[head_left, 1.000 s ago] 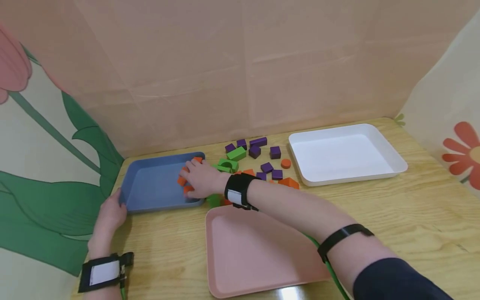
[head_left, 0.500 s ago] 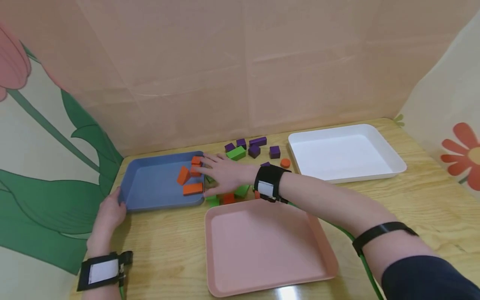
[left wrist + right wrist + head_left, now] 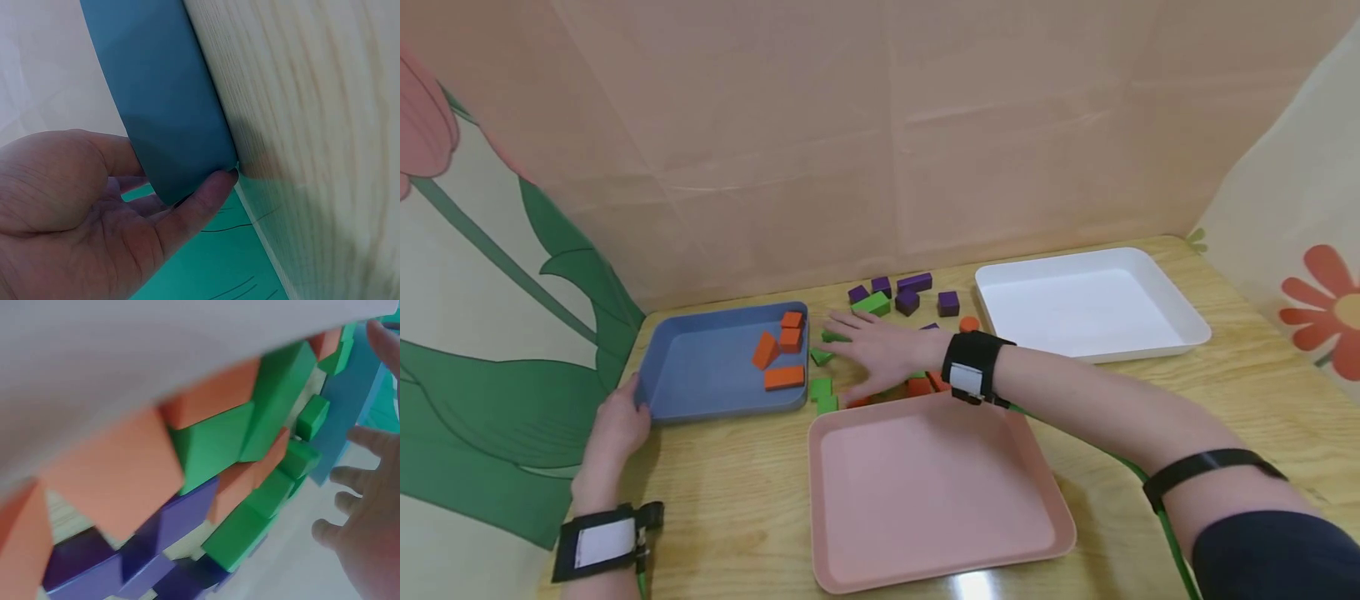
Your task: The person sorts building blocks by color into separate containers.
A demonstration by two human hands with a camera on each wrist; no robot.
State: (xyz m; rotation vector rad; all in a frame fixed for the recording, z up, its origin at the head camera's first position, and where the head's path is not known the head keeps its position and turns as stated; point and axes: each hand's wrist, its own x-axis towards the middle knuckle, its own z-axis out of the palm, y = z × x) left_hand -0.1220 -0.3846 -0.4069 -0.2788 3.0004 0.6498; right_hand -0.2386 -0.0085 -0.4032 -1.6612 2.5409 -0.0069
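My left hand (image 3: pixel 622 419) grips the near left corner of a blue tray (image 3: pixel 700 371). In the left wrist view, its thumb and fingers are on either side of the tray's corner. Several orange blocks (image 3: pixel 785 378) lie toward the right end of that tray. With fingers spread and straight, my right hand (image 3: pixel 883 352) hovers over a scatter of blocks just right of the tray, holding nothing. Around it lie green blocks (image 3: pixel 822 389), purple blocks (image 3: pixel 907 301) and more orange ones. The right wrist view shows a green block (image 3: pixel 237 534) among them; the hand hides part of the pile.
A pink tray (image 3: pixel 936 492) sits in front of the block pile, under the right forearm's near side. At the back right stands a white tray (image 3: pixel 1090 304) with a low rim. A papered wall (image 3: pixel 880 150) rises behind the wooden table (image 3: pixel 1210 400).
My right hand has moved right, out of the blue tray and over the loose blocks, leaving the orange blocks in the tray. The left hand stays on the tray's corner.
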